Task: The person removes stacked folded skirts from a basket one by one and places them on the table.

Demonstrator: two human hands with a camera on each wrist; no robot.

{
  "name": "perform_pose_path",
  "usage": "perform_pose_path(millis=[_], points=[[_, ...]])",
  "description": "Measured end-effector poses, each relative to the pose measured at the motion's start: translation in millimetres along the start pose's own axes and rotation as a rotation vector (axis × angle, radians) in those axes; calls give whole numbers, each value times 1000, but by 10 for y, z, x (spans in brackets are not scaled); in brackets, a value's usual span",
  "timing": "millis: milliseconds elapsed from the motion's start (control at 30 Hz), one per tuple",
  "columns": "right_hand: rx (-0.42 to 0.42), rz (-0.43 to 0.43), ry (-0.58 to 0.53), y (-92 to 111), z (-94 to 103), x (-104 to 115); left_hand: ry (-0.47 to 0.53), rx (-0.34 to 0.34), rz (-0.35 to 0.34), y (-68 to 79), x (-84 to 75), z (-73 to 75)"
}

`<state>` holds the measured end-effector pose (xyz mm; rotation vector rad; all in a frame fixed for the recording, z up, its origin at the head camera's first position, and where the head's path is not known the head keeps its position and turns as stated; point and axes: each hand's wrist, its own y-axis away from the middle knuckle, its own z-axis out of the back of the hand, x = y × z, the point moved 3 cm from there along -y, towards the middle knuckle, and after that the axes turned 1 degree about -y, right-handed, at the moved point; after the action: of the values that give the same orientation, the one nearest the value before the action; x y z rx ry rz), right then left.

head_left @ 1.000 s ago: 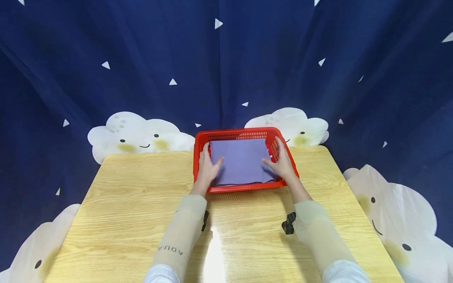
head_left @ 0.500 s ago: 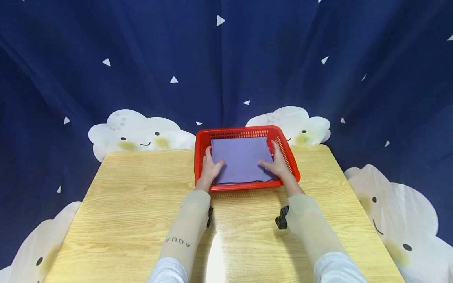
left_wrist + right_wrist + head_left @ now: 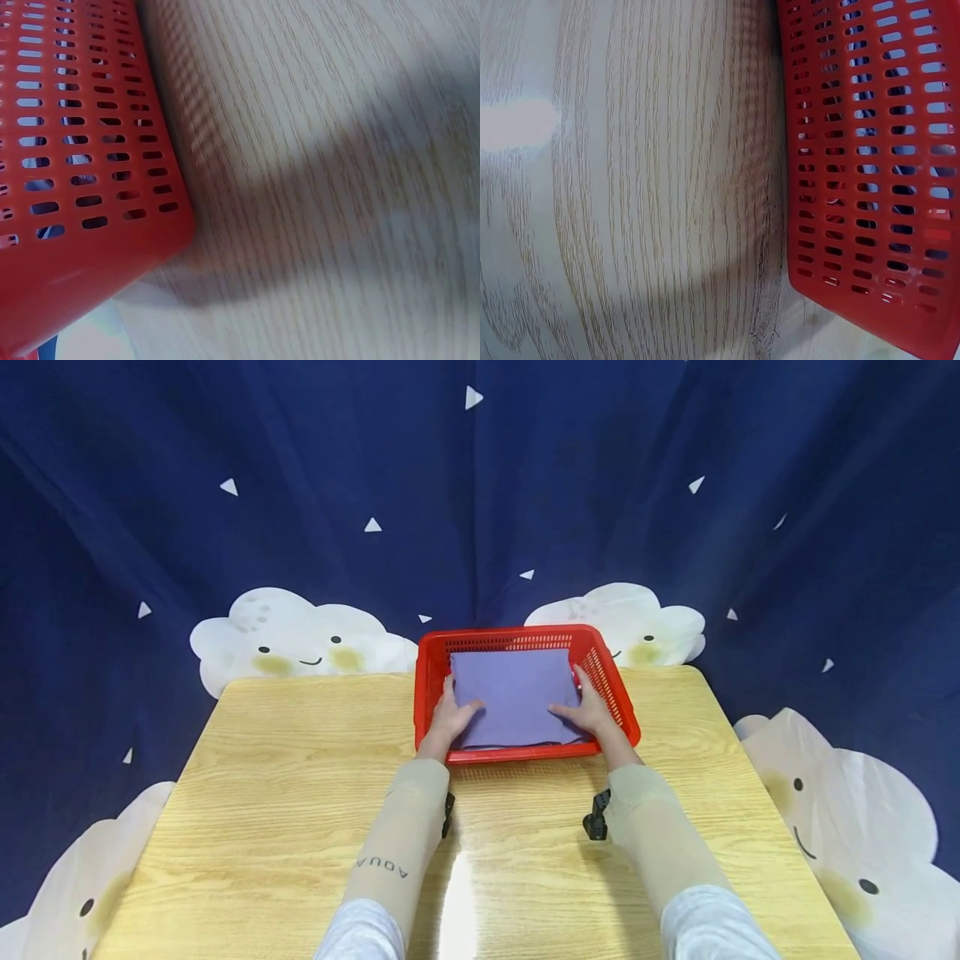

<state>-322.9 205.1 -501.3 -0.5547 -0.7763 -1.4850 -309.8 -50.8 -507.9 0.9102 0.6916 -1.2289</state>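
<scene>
A folded purple cloth (image 3: 517,693) lies flat inside a red plastic basket (image 3: 525,753) with slotted walls. At the cloth's left edge, my left hand (image 3: 452,718) holds it, thumb on top and fingers down along the side. My right hand (image 3: 592,710) holds the right edge in the same way, with its thumb pointing inward over the cloth. The undersides of the fingers are hidden by the cloth and the basket. Both wrist views show only the basket's outer wall (image 3: 97,240), with no hand visible.
The basket stands near the far edge of a light wooden table (image 3: 300,793). Behind it hangs a dark blue curtain (image 3: 337,460) with white clouds and triangles. Something red with white marks shows beside the cloth at the basket's right end.
Both hands have moved inward from the basket's ends to the cloth's edges, and their thumbs now lie over it. The basket keeps its place on the table.
</scene>
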Motion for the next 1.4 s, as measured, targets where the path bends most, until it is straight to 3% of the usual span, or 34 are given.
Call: perform_pose_path(millis=[233,567,700,967,1400], points=[[-13,88,47,-1,8,58,-41,-12,-46,-9,-21,9],[15,43,-21,-11,-3,54,-107,-40,-93,-2,-38,36],[43,14,-78,-19,-14,17,-83,-30,-102,-5,-29,29],[102,56,-108,-23,-20,0,-60,27,-130,-12,-42,27],[126,49,-121,-38,-9,18,72,71,-83,14,-62,46]])
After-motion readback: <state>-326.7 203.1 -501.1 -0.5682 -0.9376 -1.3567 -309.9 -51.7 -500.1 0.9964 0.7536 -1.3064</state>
